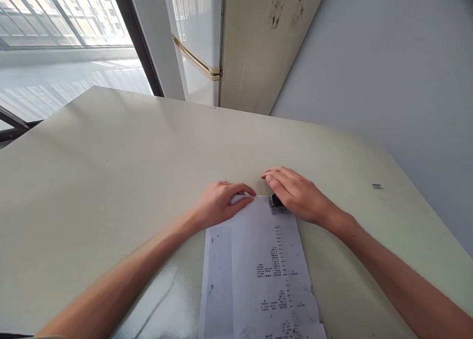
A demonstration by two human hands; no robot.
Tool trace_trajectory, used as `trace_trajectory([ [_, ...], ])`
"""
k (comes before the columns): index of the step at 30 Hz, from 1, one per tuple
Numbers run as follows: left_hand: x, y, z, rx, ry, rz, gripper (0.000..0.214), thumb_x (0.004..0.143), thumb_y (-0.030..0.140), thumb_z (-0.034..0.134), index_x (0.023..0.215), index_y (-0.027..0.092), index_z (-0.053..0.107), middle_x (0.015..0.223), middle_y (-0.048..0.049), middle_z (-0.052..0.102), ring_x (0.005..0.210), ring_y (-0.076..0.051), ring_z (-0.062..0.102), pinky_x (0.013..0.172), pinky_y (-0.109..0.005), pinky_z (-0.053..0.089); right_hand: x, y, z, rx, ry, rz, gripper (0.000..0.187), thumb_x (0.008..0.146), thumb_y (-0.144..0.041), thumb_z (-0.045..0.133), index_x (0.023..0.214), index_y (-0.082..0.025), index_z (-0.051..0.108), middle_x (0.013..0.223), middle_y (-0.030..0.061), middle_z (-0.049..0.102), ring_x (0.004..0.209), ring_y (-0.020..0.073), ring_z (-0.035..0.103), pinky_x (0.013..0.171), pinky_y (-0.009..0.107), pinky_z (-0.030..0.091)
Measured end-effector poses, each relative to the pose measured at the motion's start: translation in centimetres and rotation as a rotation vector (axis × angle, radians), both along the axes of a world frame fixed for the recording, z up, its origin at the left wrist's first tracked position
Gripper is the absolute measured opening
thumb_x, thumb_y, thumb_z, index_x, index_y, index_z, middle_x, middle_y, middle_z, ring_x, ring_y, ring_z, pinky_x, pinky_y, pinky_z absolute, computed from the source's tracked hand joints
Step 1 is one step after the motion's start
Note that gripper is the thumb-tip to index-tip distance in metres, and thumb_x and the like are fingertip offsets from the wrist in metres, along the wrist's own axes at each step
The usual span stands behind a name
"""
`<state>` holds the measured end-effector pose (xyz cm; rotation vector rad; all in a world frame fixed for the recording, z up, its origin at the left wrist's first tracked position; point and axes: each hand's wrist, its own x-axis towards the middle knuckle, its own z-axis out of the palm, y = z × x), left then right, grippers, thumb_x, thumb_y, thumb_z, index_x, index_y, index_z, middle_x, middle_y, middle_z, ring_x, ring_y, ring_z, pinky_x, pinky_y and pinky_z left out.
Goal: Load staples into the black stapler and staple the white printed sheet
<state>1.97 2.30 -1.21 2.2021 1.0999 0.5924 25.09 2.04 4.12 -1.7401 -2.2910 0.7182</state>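
Observation:
A sheet of printed paper (258, 270) lies flat on the pale green table (111, 171), running from the near edge up to my hands. My left hand (221, 203) is curled at the paper's far left corner, thumb and fingers pinching the top edge, which is folded or rolled up a little. My right hand (295, 193) lies palm down at the far right corner, fingers together and pointing left. A small black object (276, 200) shows under its palm; I cannot make out what it is.
An old white fridge (207, 43) with a stained cream side stands behind the table's far edge. A grey wall (388, 73) runs along the right. Windows (55, 18) fill the upper left. A small grey scrap (377, 186) lies on the table at right.

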Motion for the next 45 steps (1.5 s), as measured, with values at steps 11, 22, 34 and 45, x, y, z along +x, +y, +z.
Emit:
trace_trajectory([
  [11,0.11,-0.05,-0.15,0.003,0.015,0.012,0.025,0.103,0.038,0.056,0.114,0.028,0.076,0.085,0.001,0.077,0.075,-0.016,0.067,0.08,-0.03,0.05,-0.01,-0.31,0.03,-0.012,-0.017,-0.031,0.046,0.109,-0.044,0.026,0.119,-0.033,0.069,0.138,0.0004,0.069,0.128,0.0266,0.062,0.1,0.044,0.055],
  [22,0.16,-0.14,-0.06,0.018,0.004,0.017,0.026,0.103,0.039,0.056,0.113,0.026,0.076,0.083,0.0007,0.076,0.075,-0.016,0.069,0.081,-0.03,0.051,-0.01,-0.39,-0.1,0.004,-0.023,-0.035,0.046,0.109,-0.044,0.027,0.115,-0.033,0.071,0.137,0.0007,0.069,0.128,0.027,0.063,0.101,0.045,0.055],
  [34,0.15,-0.15,-0.03,0.009,-0.003,0.002,0.027,0.104,0.04,0.055,0.114,0.026,0.075,0.085,0.0003,0.077,0.075,-0.016,0.068,0.08,-0.031,0.051,-0.29,-0.45,-0.15,0.013,-0.038,-0.055,0.044,0.108,-0.042,0.027,0.114,-0.033,0.07,0.135,-0.0001,0.07,0.126,0.0271,0.063,0.101,0.047,0.054],
  [45,0.23,-0.15,-0.25,-0.003,-0.003,0.006,0.025,0.103,0.037,0.056,0.115,0.027,0.075,0.085,0.0014,0.077,0.075,-0.016,0.068,0.081,-0.031,0.049,-0.25,-0.34,-0.73,0.032,-0.07,-0.047,0.045,0.108,-0.041,0.027,0.115,-0.033,0.07,0.138,0.001,0.068,0.126,0.0281,0.063,0.101,0.049,0.053],
])
